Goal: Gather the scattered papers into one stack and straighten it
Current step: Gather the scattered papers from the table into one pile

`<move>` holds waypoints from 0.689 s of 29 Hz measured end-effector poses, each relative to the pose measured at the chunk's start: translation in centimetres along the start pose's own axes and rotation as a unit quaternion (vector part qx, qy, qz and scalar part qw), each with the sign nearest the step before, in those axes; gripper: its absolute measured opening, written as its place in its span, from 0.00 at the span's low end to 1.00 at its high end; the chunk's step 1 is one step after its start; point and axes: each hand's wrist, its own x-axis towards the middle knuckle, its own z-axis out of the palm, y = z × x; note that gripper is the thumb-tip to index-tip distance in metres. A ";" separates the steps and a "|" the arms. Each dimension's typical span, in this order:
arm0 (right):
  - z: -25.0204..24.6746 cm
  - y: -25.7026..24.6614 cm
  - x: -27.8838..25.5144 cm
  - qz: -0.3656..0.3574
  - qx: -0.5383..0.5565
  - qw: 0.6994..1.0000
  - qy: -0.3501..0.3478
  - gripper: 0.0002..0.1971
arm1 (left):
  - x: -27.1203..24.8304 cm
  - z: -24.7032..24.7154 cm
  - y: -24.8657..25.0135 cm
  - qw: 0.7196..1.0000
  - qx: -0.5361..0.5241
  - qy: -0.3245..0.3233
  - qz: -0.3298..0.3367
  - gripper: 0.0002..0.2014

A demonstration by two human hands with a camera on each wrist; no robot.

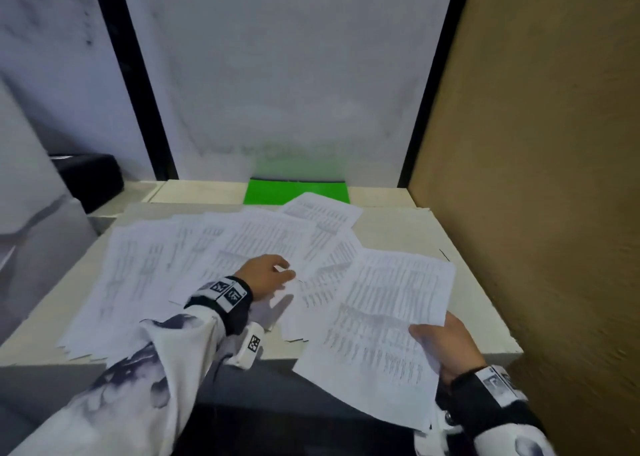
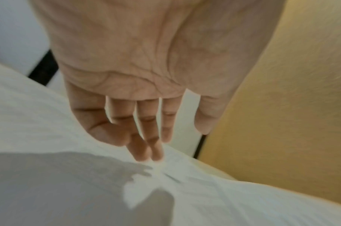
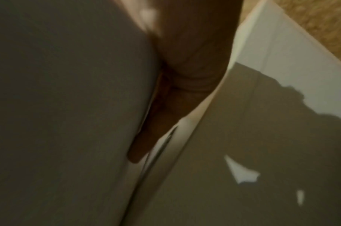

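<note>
Several printed white papers point(image 1: 166, 265) lie fanned and overlapping across the pale table point(image 1: 415, 227). My left hand point(image 1: 285, 272) reaches over the middle of the spread. In the left wrist view the left hand point(image 2: 156, 151) is palm down with straight fingers, their tips at or just above a sheet point(image 2: 204, 191) and holding nothing. My right hand point(image 1: 429, 334) grips a sheaf of papers point(image 1: 381, 317) by its right edge, thumb on top, at the table's near right corner. The right wrist view is dark: fingers point(image 3: 146, 137) lie under the sheaf point(image 3: 69, 107).
A green folder point(image 1: 294, 192) lies flat at the back of the table, partly under a sheet. A brown board wall point(image 1: 536, 178) stands close along the right side and a white panel point(image 1: 277, 75) behind. A black object point(image 1: 90, 178) sits at the back left.
</note>
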 end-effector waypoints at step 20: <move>1.6 -3.4 5.8 0.008 -0.079 0.996 0.047 0.14 | 3.6 -6.9 -7.8 0.957 0.192 0.091 -0.197 0.63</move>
